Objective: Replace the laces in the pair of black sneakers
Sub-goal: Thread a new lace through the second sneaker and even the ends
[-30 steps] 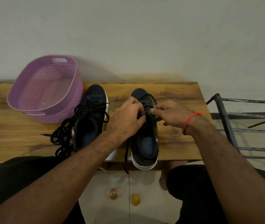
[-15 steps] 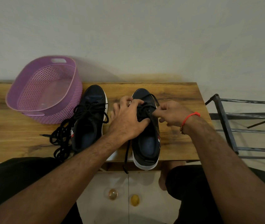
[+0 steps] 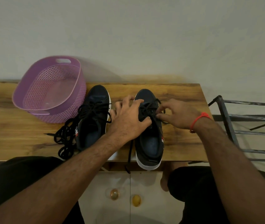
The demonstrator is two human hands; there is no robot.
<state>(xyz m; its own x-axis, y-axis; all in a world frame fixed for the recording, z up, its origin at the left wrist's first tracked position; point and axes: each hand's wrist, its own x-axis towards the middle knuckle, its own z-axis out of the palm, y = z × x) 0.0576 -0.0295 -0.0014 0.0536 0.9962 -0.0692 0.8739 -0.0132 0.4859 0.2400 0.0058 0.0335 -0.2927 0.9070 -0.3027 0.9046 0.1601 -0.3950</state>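
Left hand [image 3: 128, 120] has spread over the right sneaker [image 3: 149, 131].

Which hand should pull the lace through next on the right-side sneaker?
Right hand: its fingertips already pinch the lace at the eyelets. The left hand lies spread over the sneaker, steadying it.

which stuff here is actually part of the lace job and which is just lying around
In use: right black sneaker, its black lace, left hand, right hand, left black sneaker, loose black laces.
Lying about: purple perforated plastic basket, dark metal rack.
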